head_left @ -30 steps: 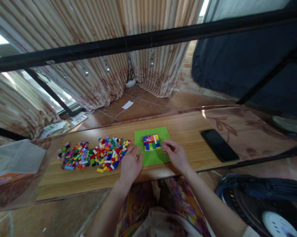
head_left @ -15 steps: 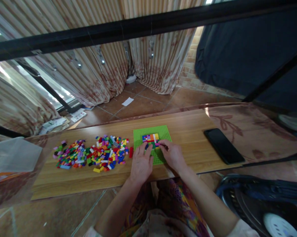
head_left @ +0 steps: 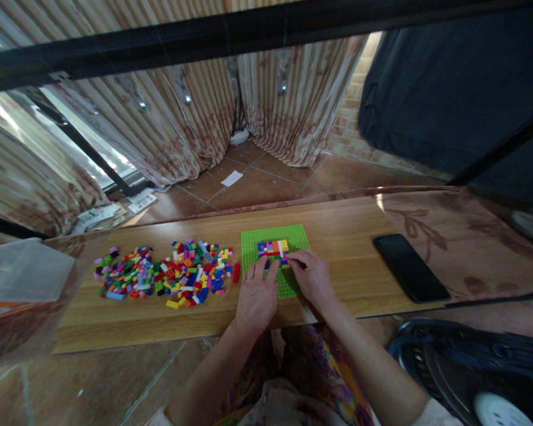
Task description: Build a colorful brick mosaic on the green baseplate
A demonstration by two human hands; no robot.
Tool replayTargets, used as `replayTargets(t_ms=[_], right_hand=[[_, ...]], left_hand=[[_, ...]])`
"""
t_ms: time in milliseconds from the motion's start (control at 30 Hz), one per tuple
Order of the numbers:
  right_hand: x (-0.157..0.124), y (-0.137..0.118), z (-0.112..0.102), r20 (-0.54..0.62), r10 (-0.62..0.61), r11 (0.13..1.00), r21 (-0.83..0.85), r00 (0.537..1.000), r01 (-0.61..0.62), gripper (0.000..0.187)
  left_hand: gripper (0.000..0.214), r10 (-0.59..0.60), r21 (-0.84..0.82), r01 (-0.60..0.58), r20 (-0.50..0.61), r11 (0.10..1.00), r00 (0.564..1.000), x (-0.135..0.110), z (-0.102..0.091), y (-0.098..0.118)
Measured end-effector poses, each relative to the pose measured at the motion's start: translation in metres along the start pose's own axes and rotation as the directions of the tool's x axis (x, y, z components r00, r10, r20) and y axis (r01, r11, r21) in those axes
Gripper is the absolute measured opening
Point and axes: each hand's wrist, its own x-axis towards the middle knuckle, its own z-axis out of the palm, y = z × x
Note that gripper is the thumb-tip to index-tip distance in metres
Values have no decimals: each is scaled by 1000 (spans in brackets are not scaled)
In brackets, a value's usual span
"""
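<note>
A green baseplate (head_left: 250, 239) lies on the wooden board, bearing a flat patch of colourful building bricks (head_left: 273, 247) in blue, purple, orange, red, yellow and white. My left hand (head_left: 256, 299) rests over the plate's lower left, fingers stretched apart, with fingertips touching the patch's lower edge. From the right, my right hand (head_left: 311, 277) pinches thumb and forefinger together at the patch's lower right corner, on a small building brick largely covered by the fingertips. Just left of the plate is a single long red brick (head_left: 236, 273).
Two adjoining heaps of loose bricks, a left heap (head_left: 128, 272) and a right heap (head_left: 195, 275), cover the board's left part. A black phone (head_left: 410, 267) lies at the right end. Beyond the left end stands a translucent plastic bin (head_left: 31, 269). A black chair (head_left: 465, 361) is at lower right.
The view has shifted slightly. My right fingers have drawn closer together at the patch's lower right corner. My left hand stays at its lower edge.
</note>
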Motion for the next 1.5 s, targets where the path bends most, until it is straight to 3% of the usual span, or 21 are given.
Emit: replayTargets(t_ms=[333, 667, 1067, 1233, 1367, 1500], right_hand=[[1, 3, -2, -9, 44, 999, 19, 999, -44, 19], [11, 1, -1, -38, 210, 977, -40, 977, -211, 16], [15, 4, 1, 6, 218, 976, 2, 976, -218, 18], [14, 7, -5, -3, 245, 963, 114, 969, -243, 22], [2, 2, -15, -59, 264, 947, 204, 963, -247, 30], [-21, -14, -17, -50, 296, 919, 287, 954, -271, 29]], left_hand=[[56, -111, 242, 75, 140, 967, 984, 8, -11, 21], [56, -124, 248, 82, 161, 965, 979, 8, -10, 23], [56, -156, 211, 126, 130, 969, 979, 9, -9, 28], [56, -125, 114, 119, 47, 986, 991, 0, -13, 22], [57, -90, -9, 89, -121, 996, 989, -26, -21, 7], [47, -147, -107, 117, -350, 987, 925, -61, -32, -34]])
